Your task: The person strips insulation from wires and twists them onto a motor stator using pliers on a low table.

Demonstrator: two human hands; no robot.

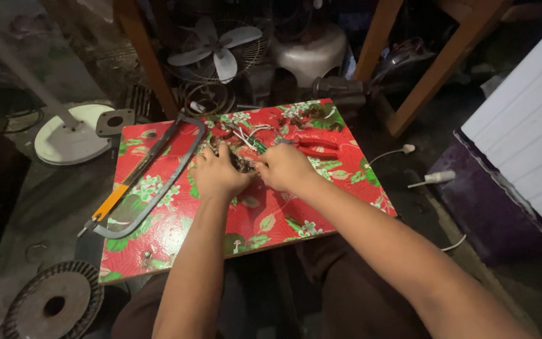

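Note:
Both my hands meet over a small dark metal part with thin wires [243,161] near the far middle of a red board with a flower pattern [177,235]. My left hand [217,174] grips the part from the left. My right hand [283,167] pinches it from the right. Loose white wires [246,135] trail away from the part toward the far edge. Red-handled pliers [315,147] lie just beyond my right hand. A hacksaw with an orange handle [145,179] lies diagonally on the left half of the board.
A fan with white blades [217,47] stands behind the board, beside a round white fan base [70,135]. A round metal grille [54,306] lies at bottom left. Wooden legs [437,69] rise at the back right. A white ribbed panel [528,119] fills the right.

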